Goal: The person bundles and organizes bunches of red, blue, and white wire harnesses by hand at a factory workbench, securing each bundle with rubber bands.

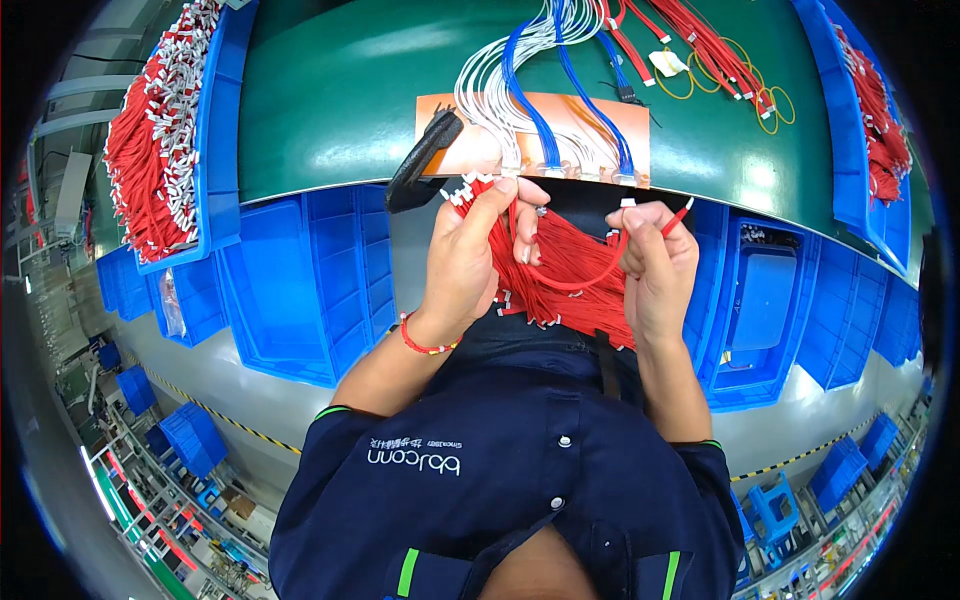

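A red cable (570, 288) hangs in a loop between my two hands, above my lap. My left hand (462, 255) pinches one end of it between thumb and fingers, right at the table's front edge. With my right hand (660, 262) I grip the other end, where a small white connector (628, 203) sticks up above the fingertips. A red tip with a pale end pokes out on that hand's right side. Below lies a thick bundle of red cables (575, 245) on my lap. More white connector ends (465, 190) show beside my left thumb.
Ahead is a green tabletop (340, 100) with an orange-backed board (470, 130), white and blue wires (485, 80), a black clamp-like piece (424, 160), red cables (715, 55) and yellow bands (775, 110). Blue bins (225, 130) of red cables flank it; blue crates (290, 290) stand below.
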`<state>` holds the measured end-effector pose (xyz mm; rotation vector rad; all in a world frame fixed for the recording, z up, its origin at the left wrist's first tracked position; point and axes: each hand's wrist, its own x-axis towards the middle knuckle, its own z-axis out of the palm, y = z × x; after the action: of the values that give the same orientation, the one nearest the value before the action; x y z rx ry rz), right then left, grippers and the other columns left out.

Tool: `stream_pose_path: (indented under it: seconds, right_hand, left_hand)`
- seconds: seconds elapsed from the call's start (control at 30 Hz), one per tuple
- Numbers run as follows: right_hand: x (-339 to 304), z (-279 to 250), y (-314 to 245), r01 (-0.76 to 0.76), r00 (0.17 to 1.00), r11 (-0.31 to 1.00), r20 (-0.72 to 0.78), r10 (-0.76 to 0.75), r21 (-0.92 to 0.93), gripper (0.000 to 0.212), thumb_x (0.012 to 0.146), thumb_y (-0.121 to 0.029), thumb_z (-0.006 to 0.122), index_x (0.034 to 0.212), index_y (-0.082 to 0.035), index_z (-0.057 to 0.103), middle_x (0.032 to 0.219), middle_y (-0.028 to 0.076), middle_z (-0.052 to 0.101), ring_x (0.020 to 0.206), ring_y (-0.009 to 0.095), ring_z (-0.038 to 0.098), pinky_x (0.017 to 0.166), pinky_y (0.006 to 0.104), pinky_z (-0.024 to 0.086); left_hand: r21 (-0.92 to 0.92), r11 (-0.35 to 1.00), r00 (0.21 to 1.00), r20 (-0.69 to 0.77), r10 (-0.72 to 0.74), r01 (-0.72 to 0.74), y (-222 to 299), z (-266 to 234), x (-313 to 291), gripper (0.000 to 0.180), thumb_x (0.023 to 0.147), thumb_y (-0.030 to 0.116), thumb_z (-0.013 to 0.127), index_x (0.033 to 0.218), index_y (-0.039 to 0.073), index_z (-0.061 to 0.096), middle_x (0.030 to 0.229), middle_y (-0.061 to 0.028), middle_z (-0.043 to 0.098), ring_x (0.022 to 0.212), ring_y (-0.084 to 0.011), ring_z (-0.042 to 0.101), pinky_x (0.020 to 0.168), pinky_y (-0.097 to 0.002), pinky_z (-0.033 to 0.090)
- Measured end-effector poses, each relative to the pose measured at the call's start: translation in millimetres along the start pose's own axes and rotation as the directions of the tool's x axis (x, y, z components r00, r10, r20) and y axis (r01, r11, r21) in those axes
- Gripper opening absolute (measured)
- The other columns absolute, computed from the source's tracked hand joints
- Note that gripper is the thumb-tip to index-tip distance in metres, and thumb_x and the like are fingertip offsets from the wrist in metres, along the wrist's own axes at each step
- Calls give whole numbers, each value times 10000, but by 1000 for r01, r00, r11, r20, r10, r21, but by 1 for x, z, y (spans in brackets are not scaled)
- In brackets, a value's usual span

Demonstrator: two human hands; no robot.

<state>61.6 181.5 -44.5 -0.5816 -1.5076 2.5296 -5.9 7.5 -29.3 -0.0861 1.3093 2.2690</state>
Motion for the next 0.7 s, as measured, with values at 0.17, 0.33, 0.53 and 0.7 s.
stream_pose_path:
  seconds: [0.17, 0.33, 0.53, 0.7]
  right_hand:
    - [2, 4, -1, 11, 998, 999, -62, -14, -35, 165, 942, -116, 596, 905, 22, 678, 563, -94, 413, 486, -6, 271, 467, 203, 180]
    - [5, 9, 0, -9, 995, 1000, -97, 7, -20, 166, 944, -114, 592, 911, 25, 677, 563, -95, 408, 485, -8, 270, 464, 202, 180]
    - [4, 12, 2, -19, 996, 1000, -83, 20, 17, 197, 955, -137, 570, 956, 39, 658, 563, -97, 349, 473, -2, 229, 450, 207, 172]
    - [3, 14, 3, -20, 995, 998, -97, 25, 52, 181, 955, -124, 576, 939, 33, 666, 560, -88, 399, 477, -2, 262, 460, 208, 181]
  left_hand:
    - [-13, 1000, 1000, 2, -24, 24, 3, -1, 0, 327, 1012, 209, 433, 968, -60, 614, 675, -58, 558, 551, -97, 513, 568, -269, 496]
    - [-19, 999, 998, 27, -48, 48, 6, -5, 1, 335, 1008, 203, 434, 1000, -73, 623, 699, -74, 584, 562, -107, 529, 583, -280, 510]
    - [7, 999, 999, 6, -44, 44, 7, -7, 1, 348, 1003, 211, 440, 1011, -79, 632, 714, -90, 609, 581, -117, 550, 591, -285, 515]
    - [50, 997, 997, -27, -66, 67, 10, -6, 1, 328, 992, 191, 438, 1014, -81, 620, 701, -94, 604, 588, -136, 552, 612, -307, 516]
